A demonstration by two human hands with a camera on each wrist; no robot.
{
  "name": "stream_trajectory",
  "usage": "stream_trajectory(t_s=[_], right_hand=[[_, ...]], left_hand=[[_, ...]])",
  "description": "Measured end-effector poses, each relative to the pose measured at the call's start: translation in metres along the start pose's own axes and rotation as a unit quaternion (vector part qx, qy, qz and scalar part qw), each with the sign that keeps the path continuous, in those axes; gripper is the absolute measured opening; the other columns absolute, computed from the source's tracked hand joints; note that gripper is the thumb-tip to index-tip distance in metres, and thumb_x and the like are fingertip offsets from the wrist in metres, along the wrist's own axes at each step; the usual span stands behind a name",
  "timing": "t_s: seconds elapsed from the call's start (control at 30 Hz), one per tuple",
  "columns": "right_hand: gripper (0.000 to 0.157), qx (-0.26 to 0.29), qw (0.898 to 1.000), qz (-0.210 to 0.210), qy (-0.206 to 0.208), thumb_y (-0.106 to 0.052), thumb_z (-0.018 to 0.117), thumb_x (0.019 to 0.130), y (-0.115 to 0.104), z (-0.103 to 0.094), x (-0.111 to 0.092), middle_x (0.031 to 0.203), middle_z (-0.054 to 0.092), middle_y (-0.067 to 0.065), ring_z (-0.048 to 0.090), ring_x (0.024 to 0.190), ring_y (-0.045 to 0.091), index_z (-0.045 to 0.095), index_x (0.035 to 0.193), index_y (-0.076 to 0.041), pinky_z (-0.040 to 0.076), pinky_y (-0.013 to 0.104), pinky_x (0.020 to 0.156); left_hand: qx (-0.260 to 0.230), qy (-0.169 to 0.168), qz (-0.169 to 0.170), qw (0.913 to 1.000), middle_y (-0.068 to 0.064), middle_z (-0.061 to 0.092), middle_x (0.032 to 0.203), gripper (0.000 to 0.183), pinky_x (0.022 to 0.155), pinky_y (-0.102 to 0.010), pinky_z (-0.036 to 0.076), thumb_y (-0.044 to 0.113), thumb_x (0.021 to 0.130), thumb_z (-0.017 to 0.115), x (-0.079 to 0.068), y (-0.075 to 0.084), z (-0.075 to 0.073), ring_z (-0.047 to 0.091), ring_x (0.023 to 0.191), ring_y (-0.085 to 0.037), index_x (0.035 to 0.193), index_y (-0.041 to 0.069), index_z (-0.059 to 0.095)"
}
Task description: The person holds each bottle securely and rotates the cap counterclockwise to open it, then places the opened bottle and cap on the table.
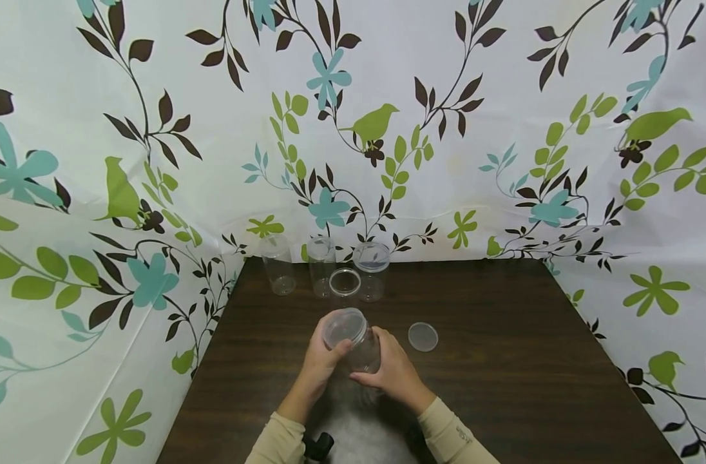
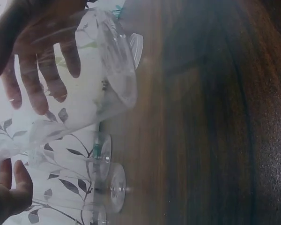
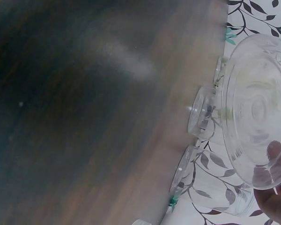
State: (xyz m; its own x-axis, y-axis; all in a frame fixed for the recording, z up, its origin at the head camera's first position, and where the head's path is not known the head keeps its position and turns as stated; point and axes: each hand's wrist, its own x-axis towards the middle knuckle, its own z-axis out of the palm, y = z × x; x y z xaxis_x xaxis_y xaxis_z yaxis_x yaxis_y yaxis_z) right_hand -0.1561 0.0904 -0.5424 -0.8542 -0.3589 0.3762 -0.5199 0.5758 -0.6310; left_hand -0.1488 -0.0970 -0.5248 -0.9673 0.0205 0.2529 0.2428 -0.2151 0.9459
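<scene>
A bird-and-leaf printed backdrop [image 1: 492,193] stands behind a dark wood-grain table [image 1: 504,361]. Above the table, the right hand [image 1: 396,370] grips a clear lidded jar [image 1: 366,354] by its body; the left hand [image 1: 320,357] curls round its top, thumb at the lid – some fingertips hidden behind. Four clear containers [image 1: 372,280] overlap farther back, outlines hard to trace. A loose round lid [image 1: 423,337] lies rightward.

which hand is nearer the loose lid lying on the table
Right. In the head view, the right hand is left of and below the loose lid; the left hand is farther left, across the held jar.
</scene>
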Motion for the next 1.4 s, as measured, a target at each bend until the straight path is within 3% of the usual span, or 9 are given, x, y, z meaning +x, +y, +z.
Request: stream_trajectory(t_s=[0.23, 0.53, 0.73, 0.93, 1.03, 1.23, 1.4], right_hand=[[0.096, 0.004, 1.000, -0.004, -0.005, -0.037, 0.097, 0.065, 0.003, 0.001, -0.001, 0.127, 0.059, 0.012, 0.057, 0.116, 0.028, 0.049, 0.138, 0.002, 0.049, 0.048, 0.096], [0.094, 0.027, 1.000, 0.004, 0.011, -0.035, 0.097, 0.066, 0.015, -0.003, -0.001, 0.126, 0.058, 0.012, 0.056, 0.115, 0.028, 0.047, 0.137, 0.002, 0.049, 0.050, 0.095], [0.089, 0.060, 0.997, 0.015, 0.040, -0.029, 0.096, 0.068, 0.025, -0.012, 0.003, 0.129, 0.053, 0.013, 0.053, 0.117, 0.027, 0.048, 0.137, 0.001, 0.047, 0.049, 0.098], [0.089, 0.083, 0.993, 0.066, 0.052, -0.030, 0.093, 0.072, 0.037, -0.029, 0.009, 0.129, 0.046, 0.017, 0.051, 0.117, 0.032, 0.045, 0.139, 0.003, 0.046, 0.054, 0.097], [0.090, 0.086, 0.989, 0.097, 0.066, -0.030, 0.092, 0.074, 0.047, -0.039, 0.014, 0.130, 0.043, 0.019, 0.051, 0.115, 0.036, 0.043, 0.142, 0.003, 0.045, 0.056, 0.096], [0.091, 0.096, 0.983, 0.137, 0.075, -0.025, 0.090, 0.076, 0.067, -0.056, 0.025, 0.133, 0.038, 0.022, 0.046, 0.118, 0.039, 0.038, 0.146, 0.002, 0.041, 0.056, 0.099], [0.090, 0.084, 0.982, 0.149, 0.087, -0.025, 0.090, 0.077, 0.083, -0.065, 0.034, 0.135, 0.036, 0.023, 0.043, 0.120, 0.039, 0.038, 0.144, 0.004, 0.038, 0.056, 0.102]], left_hand=[[-0.021, -0.010, 0.019, 0.9996, -0.026, 0.052, 0.138, 0.087, 0.098, -0.025, 0.046, 0.040, 0.085, 0.083, 0.002, 0.002, -0.006, 0.056, 0.119, -0.018, 0.147, -0.004, 0.042], [-0.030, -0.002, -0.013, 0.9995, -0.026, 0.050, 0.141, 0.082, 0.094, -0.027, 0.048, 0.010, 0.084, 0.083, 0.001, 0.005, -0.016, 0.055, 0.118, -0.024, 0.151, 0.001, 0.036], [-0.030, -0.018, -0.011, 0.9993, -0.026, 0.051, 0.136, 0.086, 0.092, -0.028, 0.049, 0.007, 0.084, 0.083, 0.001, 0.005, -0.018, 0.056, 0.114, -0.021, 0.152, 0.002, 0.032], [-0.025, -0.022, -0.005, 0.9994, -0.016, 0.058, 0.122, 0.086, 0.090, -0.026, 0.049, 0.009, 0.084, 0.084, 0.002, 0.005, -0.018, 0.059, 0.109, -0.017, 0.152, 0.002, 0.032], [-0.023, -0.020, -0.016, 0.9994, -0.017, 0.059, 0.119, 0.088, 0.089, -0.026, 0.049, 0.007, 0.082, 0.084, 0.002, 0.005, -0.017, 0.060, 0.106, -0.018, 0.153, 0.003, 0.032], [-0.010, -0.015, -0.049, 0.9986, -0.018, 0.049, 0.132, 0.100, 0.090, -0.025, 0.049, 0.002, 0.076, 0.088, 0.003, 0.002, -0.015, 0.054, 0.112, -0.020, 0.155, 0.008, 0.027], [0.020, -0.048, -0.026, 0.9983, -0.024, 0.057, 0.119, 0.097, 0.087, -0.026, 0.050, 0.000, 0.083, 0.081, 0.004, -0.002, -0.016, 0.061, 0.105, -0.018, 0.157, 0.008, 0.019]])
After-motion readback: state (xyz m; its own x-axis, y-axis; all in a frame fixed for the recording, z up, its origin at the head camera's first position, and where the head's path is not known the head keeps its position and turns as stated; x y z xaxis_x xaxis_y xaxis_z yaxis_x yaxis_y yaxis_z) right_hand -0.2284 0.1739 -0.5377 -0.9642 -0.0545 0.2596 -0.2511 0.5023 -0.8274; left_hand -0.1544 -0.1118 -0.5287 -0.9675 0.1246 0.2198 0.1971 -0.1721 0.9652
